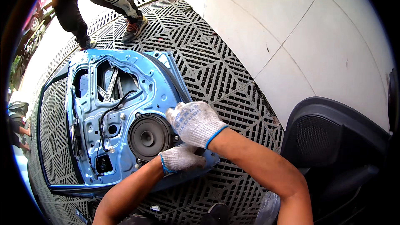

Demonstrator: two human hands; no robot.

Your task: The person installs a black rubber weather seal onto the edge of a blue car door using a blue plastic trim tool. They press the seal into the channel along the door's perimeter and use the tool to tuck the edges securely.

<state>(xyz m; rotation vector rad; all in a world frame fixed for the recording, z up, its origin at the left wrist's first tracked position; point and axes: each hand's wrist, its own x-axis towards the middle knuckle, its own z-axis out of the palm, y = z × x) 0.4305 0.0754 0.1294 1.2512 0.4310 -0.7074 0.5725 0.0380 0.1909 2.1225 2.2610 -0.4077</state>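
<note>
A light-blue car door (121, 60) lies with its inner side up, and a round black speaker (143, 137) is set in its panel. Beside the speaker, my right hand (195, 121), in a white knitted glove with a blue cuff, is closed over the door's edge, its fingers curled. Just below it, my left hand (182, 158), gloved alike, is curled at the lower right corner of the door. Something dark shows by its fingers, partly covered by the right hand. What either hand grips is hidden. Black wiring (101, 127) runs across the metal panel.
Grey slatted floor grating (204, 75) lies under the door. A black door trim panel (316, 137) with a speaker grille leans at the right by a white tiled wall (266, 25). Another person's legs (112, 0) stand beyond the door. A small white scrap (155, 208) lies nearby.
</note>
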